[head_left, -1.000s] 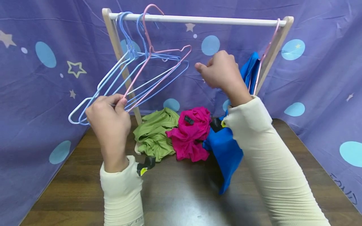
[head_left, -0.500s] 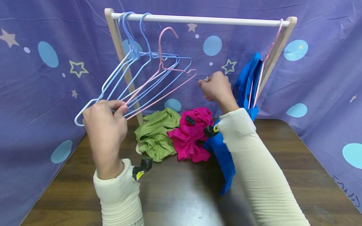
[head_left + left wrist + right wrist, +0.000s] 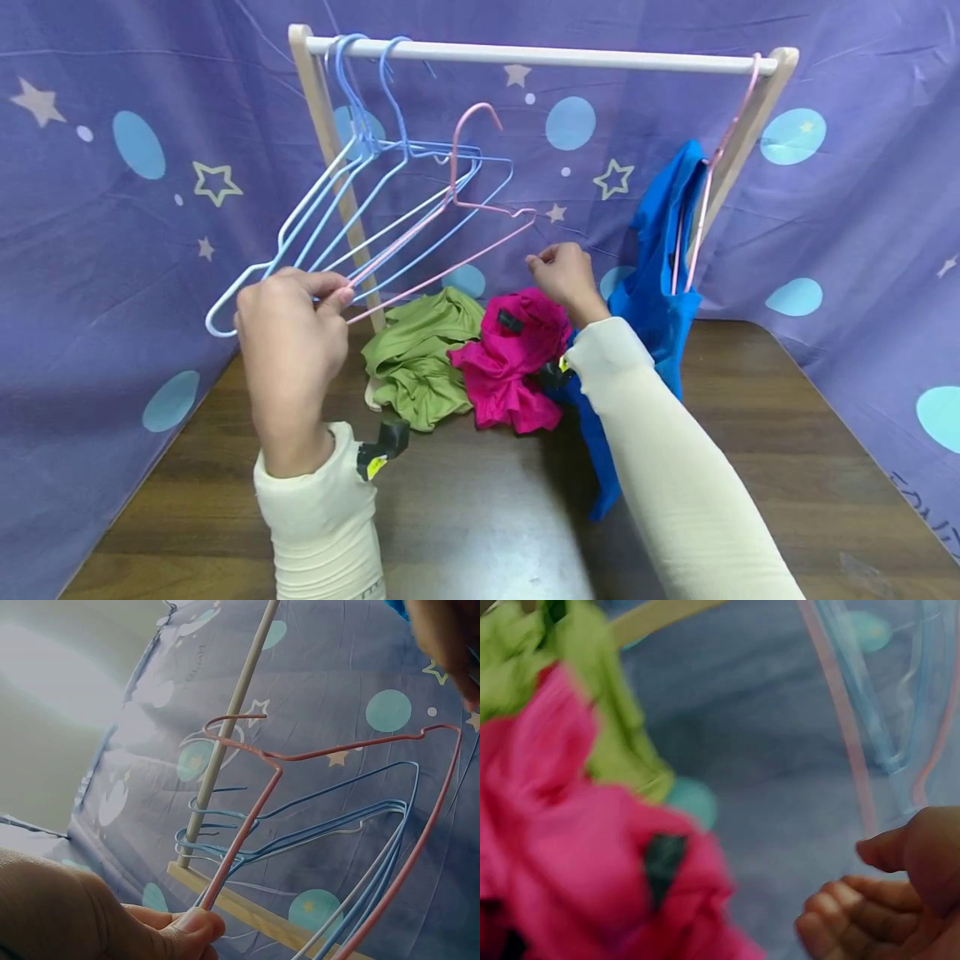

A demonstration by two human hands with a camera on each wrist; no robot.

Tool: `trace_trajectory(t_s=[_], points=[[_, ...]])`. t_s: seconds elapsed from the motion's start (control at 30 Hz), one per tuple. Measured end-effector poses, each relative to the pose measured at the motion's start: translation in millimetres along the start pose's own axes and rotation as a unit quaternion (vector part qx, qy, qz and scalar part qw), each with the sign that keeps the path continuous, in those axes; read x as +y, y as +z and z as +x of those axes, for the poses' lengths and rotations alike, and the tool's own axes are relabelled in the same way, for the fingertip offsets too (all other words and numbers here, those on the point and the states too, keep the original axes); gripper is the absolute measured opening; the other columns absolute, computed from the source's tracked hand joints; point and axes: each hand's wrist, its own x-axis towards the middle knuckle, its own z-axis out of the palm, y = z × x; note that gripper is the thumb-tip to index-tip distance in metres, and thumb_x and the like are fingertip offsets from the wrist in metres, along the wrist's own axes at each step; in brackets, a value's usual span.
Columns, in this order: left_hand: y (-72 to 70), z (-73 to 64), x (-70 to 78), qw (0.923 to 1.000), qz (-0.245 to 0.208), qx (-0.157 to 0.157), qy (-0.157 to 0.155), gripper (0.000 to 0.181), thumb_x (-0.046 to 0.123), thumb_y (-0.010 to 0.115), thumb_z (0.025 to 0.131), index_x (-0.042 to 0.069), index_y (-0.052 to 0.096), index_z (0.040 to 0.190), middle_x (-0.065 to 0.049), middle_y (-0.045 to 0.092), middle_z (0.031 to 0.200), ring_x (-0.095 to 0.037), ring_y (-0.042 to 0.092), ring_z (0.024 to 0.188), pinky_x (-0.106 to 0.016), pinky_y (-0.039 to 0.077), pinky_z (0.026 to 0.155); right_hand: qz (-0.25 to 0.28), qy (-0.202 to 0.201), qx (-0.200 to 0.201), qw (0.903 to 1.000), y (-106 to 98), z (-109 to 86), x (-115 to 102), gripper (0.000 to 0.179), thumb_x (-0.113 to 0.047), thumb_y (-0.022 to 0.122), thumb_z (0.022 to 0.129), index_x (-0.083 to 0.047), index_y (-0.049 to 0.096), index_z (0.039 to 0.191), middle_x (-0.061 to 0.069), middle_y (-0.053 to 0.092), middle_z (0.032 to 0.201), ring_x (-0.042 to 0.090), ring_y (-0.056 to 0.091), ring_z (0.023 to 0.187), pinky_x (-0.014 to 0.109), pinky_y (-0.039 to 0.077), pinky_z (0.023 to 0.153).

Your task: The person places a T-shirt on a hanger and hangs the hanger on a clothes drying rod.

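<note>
1. We see the left hand [image 3: 288, 329] at 9 o'clock in the head view, thumb and fingers pinched on the lower corner of the pink hanger [image 3: 450, 242].
2. The pink hanger is off the rail [image 3: 540, 57]; its hook sits below the rail at 12 o'clock, with open air between hook and rail.
3. The left wrist view confirms the pinch: the thumb tip presses the pink hanger's [image 3: 337, 795] wire at the frame's lower edge.
4. The blue and white hangers [image 3: 360, 167] hang from the rail's left end, at 11 o'clock, beside the left post [image 3: 333, 167]. Their lower bars run just behind the pink hanger and close to the left hand.
5. The right hand [image 3: 564, 273] is at centre, holding nothing, its fingers loosely curled. It sits just right of the pink hanger's right tip, apart from it, and directly above the pink garment [image 3: 513, 358].
6. The right wrist view shows the curled fingers [image 3: 855, 907] empty, with the pink garment [image 3: 592, 870] at 8 o'clock.
7. The green garment [image 3: 420, 358] lies touching the pink garment's left side, on the table [image 3: 750, 433].
8. The blue garment [image 3: 660, 275] hangs on a second pink hanger [image 3: 708, 167] at the rail's right end, at 2 o'clock.
9. The rail's middle span is unoccupied, and bare table lies between the garments and the near edge at 6 o'clock.
</note>
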Motion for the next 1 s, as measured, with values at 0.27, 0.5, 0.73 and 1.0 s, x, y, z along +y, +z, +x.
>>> trace_trajectory(t_s=[0.27, 0.5, 0.73, 1.0], points=[[-2.9, -2.2, 0.6, 0.9997, 0.008, -0.018, 0.011, 0.009, 0.009, 0.078, 0.089, 0.008, 0.083, 0.096, -0.015, 0.076, 0.093, -0.045, 0.069, 0.093, -0.058, 0.045, 0.092, 0.018, -0.053, 0.056, 0.9968, 33.6, 3.7, 41.3, 0.022, -0.014, 0.064, 0.099, 0.002, 0.072, 0.111, 0.017, 0.076, 0.105, 0.033, 0.067, 0.105, 0.043, 0.05, 0.096], [-3.7, -2.1, 1.8, 0.9993, 0.01, -0.028, 0.022, 0.006, 0.009, 0.078, 0.088, 0.008, 0.083, 0.093, -0.014, 0.077, 0.093, -0.043, 0.07, 0.092, -0.057, 0.047, 0.09, -0.027, -0.059, 0.079, 0.9948, 53.8, 0.3, 55.8, 0.025, -0.008, 0.067, 0.096, 0.002, 0.071, 0.119, 0.021, 0.071, 0.114, 0.04, 0.059, 0.115, 0.045, 0.043, 0.103], [-3.4, -2.2, 0.2, 0.9984, 0.021, -0.046, 0.026, 0.006, 0.009, 0.078, 0.088, 0.01, 0.083, 0.091, -0.013, 0.077, 0.091, -0.04, 0.071, 0.089, -0.056, 0.048, 0.085, -0.157, -0.087, 0.028, 0.9835, 57.8, -5.0, 61.6, 0.032, -0.012, 0.07, 0.094, 0.002, 0.071, 0.123, 0.025, 0.064, 0.121, 0.047, 0.058, 0.113, 0.052, 0.045, 0.102], [-2.1, -0.9, -2.4, 0.9975, 0.028, -0.061, 0.02, 0.007, 0.011, 0.077, 0.089, 0.011, 0.083, 0.092, -0.013, 0.077, 0.093, -0.04, 0.07, 0.09, -0.057, 0.048, 0.084, -0.16, -0.104, 0.016, 0.9816, 56.3, -2.4, 74.6, 0.026, -0.003, 0.068, 0.09, 0.003, 0.072, 0.115, 0.023, 0.067, 0.112, 0.043, 0.063, 0.112, 0.052, 0.05, 0.098]])
